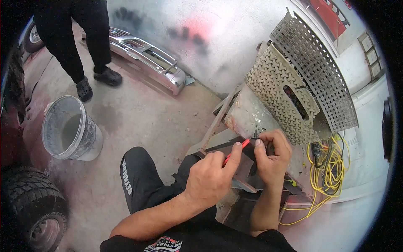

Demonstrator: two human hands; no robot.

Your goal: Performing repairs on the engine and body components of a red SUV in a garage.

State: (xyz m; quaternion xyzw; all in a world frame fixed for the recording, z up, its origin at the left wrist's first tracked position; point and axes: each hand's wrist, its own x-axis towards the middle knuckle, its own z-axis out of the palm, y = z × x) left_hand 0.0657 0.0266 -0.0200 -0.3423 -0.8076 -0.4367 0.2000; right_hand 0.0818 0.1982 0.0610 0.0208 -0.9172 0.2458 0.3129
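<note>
Red tool [246,143] is held above the floor, near the person's right knee, in the closed grip of the left hand [212,176]. By the right hand [273,157], a small dark piece [254,139] is pinched between thumb and finger at the tool's tip; its kind cannot be told. Beyond the hands, a beige plastic basket [268,86] is seen tilted, with a coiled yellow cord [314,178] beside it. Farther left, a bucket [93,140] and a silver bumper [178,80] are set on the floor [147,117].
</note>
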